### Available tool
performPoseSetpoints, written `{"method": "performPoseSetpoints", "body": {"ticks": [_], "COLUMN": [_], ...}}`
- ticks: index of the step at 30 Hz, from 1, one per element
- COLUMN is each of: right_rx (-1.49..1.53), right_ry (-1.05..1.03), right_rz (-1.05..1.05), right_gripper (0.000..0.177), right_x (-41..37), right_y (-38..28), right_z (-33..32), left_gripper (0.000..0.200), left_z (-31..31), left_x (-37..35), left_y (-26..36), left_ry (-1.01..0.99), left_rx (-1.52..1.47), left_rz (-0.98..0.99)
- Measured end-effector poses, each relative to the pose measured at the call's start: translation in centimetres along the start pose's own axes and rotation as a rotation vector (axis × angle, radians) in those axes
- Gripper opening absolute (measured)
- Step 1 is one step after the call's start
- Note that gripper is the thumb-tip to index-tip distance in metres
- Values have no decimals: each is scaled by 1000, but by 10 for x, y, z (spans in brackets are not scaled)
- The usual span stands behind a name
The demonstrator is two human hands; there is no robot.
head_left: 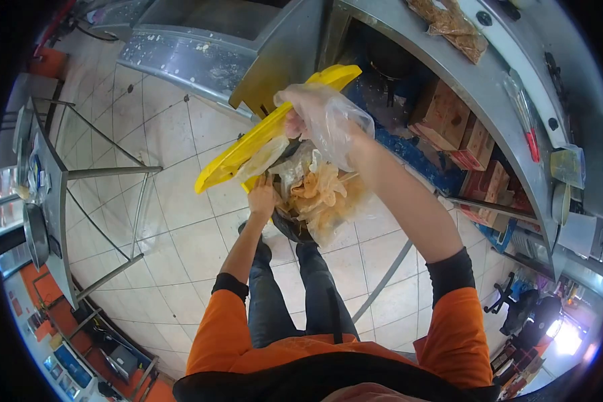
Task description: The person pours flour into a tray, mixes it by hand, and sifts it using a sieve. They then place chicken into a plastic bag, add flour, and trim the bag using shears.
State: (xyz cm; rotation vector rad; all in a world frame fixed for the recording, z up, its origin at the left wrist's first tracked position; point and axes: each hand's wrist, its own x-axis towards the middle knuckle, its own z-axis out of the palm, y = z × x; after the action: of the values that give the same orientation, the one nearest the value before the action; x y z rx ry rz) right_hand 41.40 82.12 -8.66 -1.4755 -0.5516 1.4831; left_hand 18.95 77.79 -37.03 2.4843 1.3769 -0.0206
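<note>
tiled floor (181, 221), steel tabletop (492, 94) at right. bin (289, 228) stands just before the feet, holding crumpled waste (321, 191). gloved right hand (308, 119), fingers clenched on yellow lid (248, 149), holds it tilted above bin. left hand (261, 198) at bin rim under lid; grip cannot be told.

The tray (248, 147) is yellow plastic, long and flat. It is tilted steeply, with the high end up to the right and the low end down to the left, above the bin (289, 228). The left hand (261, 197) grips its lower edge, and the right hand (300, 120) holds it near the upper end. A thin clear plastic bag (338, 127) covers the right hand loosely and is crumpled. A pale thin sheet (264, 157) hangs against the middle of the tray. The bin is dark and round and stands on the floor just under the tray. It is full of crumpled, pale brownish wrappers (321, 191) which rise over its rim.
</note>
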Motion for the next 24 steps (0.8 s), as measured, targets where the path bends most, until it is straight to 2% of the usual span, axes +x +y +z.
{"method": "performPoseSetpoints", "body": {"ticks": [2, 4, 6, 8, 9, 10, 11, 12, 14, 15, 16, 17, 19, 22, 23, 24], "right_rx": [1, 1, 120, 118, 122, 121, 114, 104, 91, 52, 85, 16, 37, 74, 87, 76], "right_ry": [11, 23, 109, 98, 88, 65, 113, 157, 158, 117, 25, 94, 41, 34, 70, 66], "right_rz": [43, 88, 144, 128, 102, 95, 88, 78, 63, 68, -3, 67, 40, 51, 89, 86], "right_gripper": [25, 23, 25, 26, 27, 27, 28, 28, 27, 25, 26, 27, 26, 23, 21, 21], "right_x": [-6, -7, -4, 1, 5, 7, 10, 14, 15, 12, 3, -3, -3, -9, -11, -7], "right_y": [0, -2, 0, -8, -13, -14, -14, -13, -3, -3, 1, -7, 2, 2, 2, 5], "right_z": [-4, -1, 5, 13, 20, 26, 29, 31, 21, 18, 13, 21, 17, 19, 22, 16], "left_gripper": [52, 53, 51, 43, 35, 27, 26, 26, 111, 113, 113, 116, 124, 130, 132, 131], "left_z": [-12, -25, -24, -25, -3, 48, 141, 126, 82, 98, 99, 98, 100, 61, 44, 71], "left_x": [-12, -29, -44, -63, -76, -97, -134, -142, -144, -149, -149, -146, -138, -129, -121, -115], "left_y": [-2, -23, -30, -25, -19, -21, -40, -27, 37, 45, 45, 43, 32, 9, -9, -51], "left_ry": [-33, -44, -43, 317, 412, 509, 445, 479, -210, -19, 10, -11, -57, -112, -114, -86], "left_rx": [-27, -186, -221, -733, -913, -1077, -1119, -1110, -2031, -1978, -1995, -1992, -1990, -1923, -2061, -2204], "left_rz": [-19, 8, 50, -235, -643, -1056, -819, -828, -1440, -1402, -1409, -1442, -1572, -1598, -1506, -1406]}}
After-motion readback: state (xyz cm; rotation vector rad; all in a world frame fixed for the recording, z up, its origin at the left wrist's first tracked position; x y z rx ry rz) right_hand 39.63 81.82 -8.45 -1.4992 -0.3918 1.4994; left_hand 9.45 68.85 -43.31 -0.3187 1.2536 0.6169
